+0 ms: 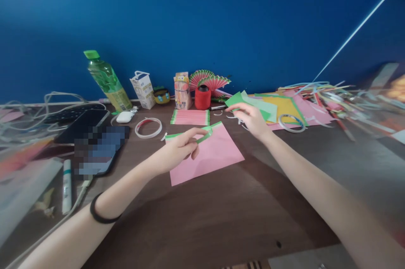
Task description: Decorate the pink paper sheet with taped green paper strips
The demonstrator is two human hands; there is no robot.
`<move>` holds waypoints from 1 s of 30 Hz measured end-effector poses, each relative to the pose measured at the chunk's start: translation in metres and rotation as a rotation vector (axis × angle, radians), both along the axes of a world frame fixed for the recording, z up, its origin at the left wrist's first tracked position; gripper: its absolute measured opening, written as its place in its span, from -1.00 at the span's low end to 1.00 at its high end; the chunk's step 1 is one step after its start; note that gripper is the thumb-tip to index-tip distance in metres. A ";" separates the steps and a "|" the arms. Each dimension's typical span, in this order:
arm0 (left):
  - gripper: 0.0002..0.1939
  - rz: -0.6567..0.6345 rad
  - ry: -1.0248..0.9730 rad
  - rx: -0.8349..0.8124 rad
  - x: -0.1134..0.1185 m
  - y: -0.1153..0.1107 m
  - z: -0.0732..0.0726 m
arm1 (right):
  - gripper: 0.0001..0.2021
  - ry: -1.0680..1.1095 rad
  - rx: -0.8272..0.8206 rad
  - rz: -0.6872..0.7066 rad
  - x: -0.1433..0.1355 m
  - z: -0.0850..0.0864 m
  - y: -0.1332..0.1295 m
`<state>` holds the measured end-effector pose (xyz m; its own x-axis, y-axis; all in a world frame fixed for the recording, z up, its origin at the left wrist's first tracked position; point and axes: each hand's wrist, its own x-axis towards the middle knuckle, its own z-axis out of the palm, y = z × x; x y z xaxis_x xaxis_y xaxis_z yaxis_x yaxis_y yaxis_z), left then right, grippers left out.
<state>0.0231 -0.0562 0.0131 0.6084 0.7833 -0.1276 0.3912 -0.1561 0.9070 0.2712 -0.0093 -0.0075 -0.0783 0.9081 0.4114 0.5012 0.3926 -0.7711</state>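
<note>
Lying flat — pink sheet (215,155) — green-edged.

Pink sheet (207,155), green along its top edge; red container (202,98) (black-topped); plain blue wall (202,16).

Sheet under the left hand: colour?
The sheet is pink, with a green far edge; best in the head view.

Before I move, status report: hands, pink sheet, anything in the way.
Left hand over pink sheet, fingers at a green strip. Right hand by green paper. Sheet on table, tape roll to its left.
</note>
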 end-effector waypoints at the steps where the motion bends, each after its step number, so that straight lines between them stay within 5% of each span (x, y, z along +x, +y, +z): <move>1: -0.66 -0.022 0.044 0.035 0.000 -0.002 0.003 | -0.79 -0.030 0.001 0.137 -0.010 0.007 -0.008; 4: -0.71 -0.080 0.126 0.128 0.002 -0.008 0.009 | -0.79 -0.141 -0.052 0.487 -0.034 0.023 -0.033; 6: -0.75 -0.104 0.159 0.166 0.003 -0.011 0.011 | -0.83 -0.192 -0.105 0.567 -0.044 0.028 -0.045; 15: -0.66 -0.167 0.175 -0.062 0.000 -0.013 0.023 | -0.80 -0.104 -0.361 0.506 -0.040 0.029 -0.046; 19: -0.78 -0.092 0.181 -0.005 -0.011 0.000 0.023 | -0.80 -0.048 -0.337 0.509 -0.036 0.028 -0.042; 24: -0.81 -0.118 0.089 -0.039 -0.015 0.005 0.024 | -0.78 0.083 -0.435 0.712 -0.025 0.033 -0.038; 30: -0.84 -0.064 0.169 0.083 -0.009 -0.004 0.030 | -0.73 -0.056 -0.395 0.718 -0.028 0.046 -0.048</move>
<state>0.0145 -0.0606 0.0434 0.6325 0.7560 -0.1686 0.5239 -0.2572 0.8120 0.2436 -0.0573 0.0386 -0.7067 0.7058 0.0499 0.2732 0.3372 -0.9009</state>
